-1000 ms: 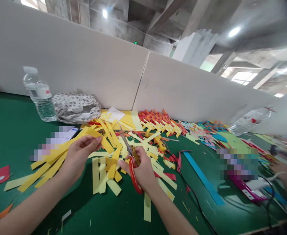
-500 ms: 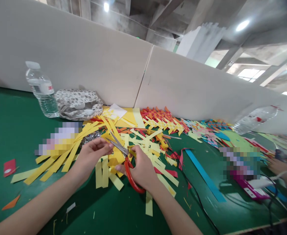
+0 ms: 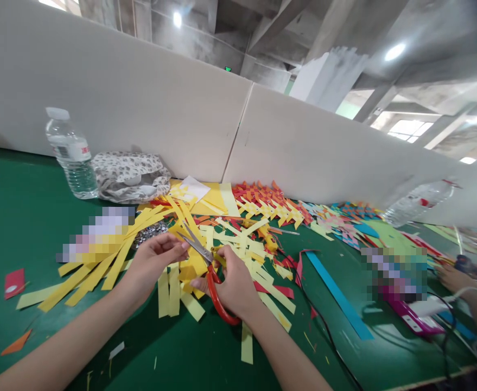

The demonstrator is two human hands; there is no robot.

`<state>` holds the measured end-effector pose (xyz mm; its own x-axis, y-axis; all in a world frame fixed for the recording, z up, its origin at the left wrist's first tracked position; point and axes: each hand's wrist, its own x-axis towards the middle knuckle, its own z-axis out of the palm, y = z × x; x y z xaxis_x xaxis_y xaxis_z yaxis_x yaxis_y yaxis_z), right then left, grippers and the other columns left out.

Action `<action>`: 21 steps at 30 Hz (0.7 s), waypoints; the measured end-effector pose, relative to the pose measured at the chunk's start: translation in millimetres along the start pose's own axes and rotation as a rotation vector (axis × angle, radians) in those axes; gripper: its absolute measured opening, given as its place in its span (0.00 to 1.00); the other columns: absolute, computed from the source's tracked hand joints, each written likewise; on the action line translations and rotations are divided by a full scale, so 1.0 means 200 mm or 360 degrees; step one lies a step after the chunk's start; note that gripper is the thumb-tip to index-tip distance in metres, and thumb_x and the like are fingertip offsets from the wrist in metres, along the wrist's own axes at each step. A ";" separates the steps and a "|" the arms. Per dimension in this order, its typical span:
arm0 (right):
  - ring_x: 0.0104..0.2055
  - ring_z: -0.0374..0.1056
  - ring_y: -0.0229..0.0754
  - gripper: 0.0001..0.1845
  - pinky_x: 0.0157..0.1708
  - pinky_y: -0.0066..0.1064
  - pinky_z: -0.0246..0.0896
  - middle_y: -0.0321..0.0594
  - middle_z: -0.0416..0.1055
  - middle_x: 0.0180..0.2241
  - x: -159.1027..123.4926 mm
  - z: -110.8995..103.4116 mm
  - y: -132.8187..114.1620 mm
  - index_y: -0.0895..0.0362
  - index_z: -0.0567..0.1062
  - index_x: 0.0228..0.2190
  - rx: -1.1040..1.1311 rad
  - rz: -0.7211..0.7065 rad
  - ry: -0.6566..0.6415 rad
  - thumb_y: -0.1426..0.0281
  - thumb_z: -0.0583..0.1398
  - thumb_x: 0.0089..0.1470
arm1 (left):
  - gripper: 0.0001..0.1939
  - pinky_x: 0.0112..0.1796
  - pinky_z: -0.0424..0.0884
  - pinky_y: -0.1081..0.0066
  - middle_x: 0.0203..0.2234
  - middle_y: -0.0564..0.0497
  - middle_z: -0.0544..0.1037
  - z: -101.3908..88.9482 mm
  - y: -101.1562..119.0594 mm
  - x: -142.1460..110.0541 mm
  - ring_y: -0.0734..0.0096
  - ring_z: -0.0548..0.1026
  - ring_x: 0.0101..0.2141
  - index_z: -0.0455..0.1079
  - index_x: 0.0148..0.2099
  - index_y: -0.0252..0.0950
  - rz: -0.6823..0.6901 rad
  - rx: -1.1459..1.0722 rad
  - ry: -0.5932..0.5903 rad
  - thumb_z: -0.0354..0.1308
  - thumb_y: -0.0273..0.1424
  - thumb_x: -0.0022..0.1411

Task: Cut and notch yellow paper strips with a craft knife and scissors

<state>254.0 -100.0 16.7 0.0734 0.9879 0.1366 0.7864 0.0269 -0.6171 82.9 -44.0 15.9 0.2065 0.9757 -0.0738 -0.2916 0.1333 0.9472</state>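
Observation:
My left hand (image 3: 154, 266) is closed in a pinch on a yellow paper strip (image 3: 178, 229), much of which is hidden by the fingers. The scissors (image 3: 220, 301), with red handles and thin metal blades, are in my right hand (image 3: 236, 285). Their blades stand apart and point up and left, tips close to my left fingertips. Beneath both hands lies a heap of pale yellow paper strips (image 3: 174, 293). Longer yellow strips (image 3: 114, 263) fan out beside my left wrist.
Behind the heap are yellow sheets (image 3: 209, 200) and woven red-orange paper pieces (image 3: 258, 194). A water bottle (image 3: 73, 163) and a patterned pouch (image 3: 130, 171) stand by the white partition (image 3: 160, 108). Rightward lie a blue strip (image 3: 339, 298), a black cable (image 3: 323, 326) and another person's hand (image 3: 452, 278).
The scissors have swung left, bringing their blades to my left fingertips. My left hand has shifted slightly right and down. Over the last half second both hands have stayed nearly still.

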 end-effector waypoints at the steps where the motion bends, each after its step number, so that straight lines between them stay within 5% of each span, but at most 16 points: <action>1: 0.27 0.60 0.37 0.25 0.22 0.27 0.50 0.32 0.66 0.29 0.00 0.00 0.00 0.52 0.60 0.33 0.0017 -0.0001 0.0004 0.59 0.66 0.36 | 0.13 0.32 0.71 0.76 0.22 0.55 0.75 0.00 0.00 0.00 0.77 0.73 0.26 0.72 0.27 0.34 0.0002 -0.0003 -0.0004 0.69 0.36 0.41; 21: 0.21 0.51 0.33 0.24 0.19 0.24 0.43 0.27 0.59 0.21 0.00 0.00 0.01 0.53 0.57 0.26 0.0121 -0.0108 -0.0016 0.61 0.67 0.35 | 0.10 0.31 0.71 0.78 0.21 0.56 0.76 -0.05 0.02 0.02 0.78 0.74 0.24 0.72 0.28 0.35 -0.0173 -0.0137 -0.0187 0.69 0.33 0.43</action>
<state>255.7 -99.9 15.8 0.0151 0.9849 0.1723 0.7404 0.1048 -0.6640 73.9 -38.1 15.6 0.3473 0.9284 -0.1323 -0.3398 0.2561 0.9050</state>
